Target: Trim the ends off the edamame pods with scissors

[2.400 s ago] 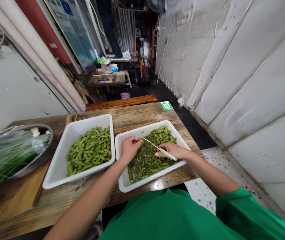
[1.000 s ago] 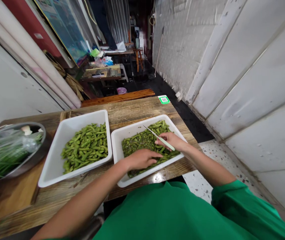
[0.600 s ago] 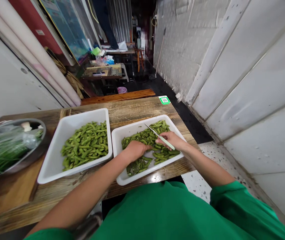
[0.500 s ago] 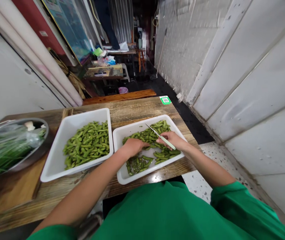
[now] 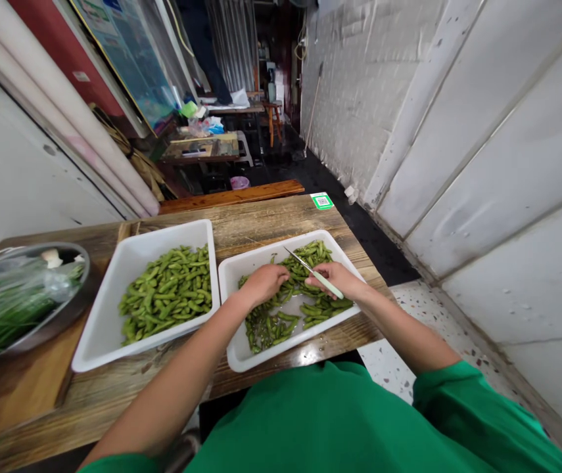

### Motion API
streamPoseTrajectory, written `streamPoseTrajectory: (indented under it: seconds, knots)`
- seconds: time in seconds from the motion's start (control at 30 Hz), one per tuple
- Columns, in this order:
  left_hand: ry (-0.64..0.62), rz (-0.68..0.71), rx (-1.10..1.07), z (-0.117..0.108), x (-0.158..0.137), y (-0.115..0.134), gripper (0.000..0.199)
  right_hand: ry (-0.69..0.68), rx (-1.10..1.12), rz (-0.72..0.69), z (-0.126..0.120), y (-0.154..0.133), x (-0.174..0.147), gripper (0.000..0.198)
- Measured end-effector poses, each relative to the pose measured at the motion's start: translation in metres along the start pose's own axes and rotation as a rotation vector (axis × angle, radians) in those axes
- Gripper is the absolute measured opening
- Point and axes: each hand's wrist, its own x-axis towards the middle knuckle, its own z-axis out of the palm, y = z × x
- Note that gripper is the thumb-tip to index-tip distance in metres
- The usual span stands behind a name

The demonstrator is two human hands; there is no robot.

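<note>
By the clock from the person's place: one round steel bowl (image 5: 67, 313) of long greens (image 5: 7, 309), ten o'clock; one white plastic tray (image 5: 112, 292) of green pods (image 5: 169, 289), eleven; a second white plastic tray (image 5: 246, 360) of wet green pods (image 5: 321, 310), twelve.

Over it, the left hand (image 5: 263, 284) curls narrow, I can't tell on what; the right hand (image 5: 338, 277) grips one pale-green-handled metal blade (image 5: 321, 278). They seem to be picking through; the next move calls for one pod free. Pods: uncountable.
</note>
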Motion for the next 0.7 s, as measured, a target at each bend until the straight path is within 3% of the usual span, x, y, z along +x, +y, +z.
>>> streamPoseTrajectory:
  seconds: [0.17, 0.3, 0.4, 0.5, 0.6, 0.7]
  knots:
    - [0.057, 0.018, 0.257, 0.019, 0.004, -0.004, 0.014, 0.013, -0.05, -0.025, 0.0, 0.001, 0.001, 0.036]
    - [0.104, 0.014, 0.208, 0.025, 0.008, -0.006, 0.016, 0.012, -0.057, -0.02, 0.0, 0.001, 0.0, 0.036]
    - [0.167, -0.067, -0.052, 0.021, 0.007, -0.011, 0.013, -0.042, 0.0, 0.019, 0.0, -0.005, -0.003, 0.037]
    - [0.229, -0.219, -0.482, 0.017, 0.0, -0.015, 0.026, -0.179, 0.063, 0.02, 0.0, -0.012, -0.008, 0.038]
    - [0.164, -0.3, -0.871, 0.015, -0.008, -0.017, 0.031, -0.265, 0.059, -0.024, 0.001, -0.015, -0.01, 0.039]
    - [0.155, -0.308, -1.013, 0.015, -0.011, -0.017, 0.03, -0.26, 0.031, -0.031, 0.001, -0.013, -0.009, 0.041]
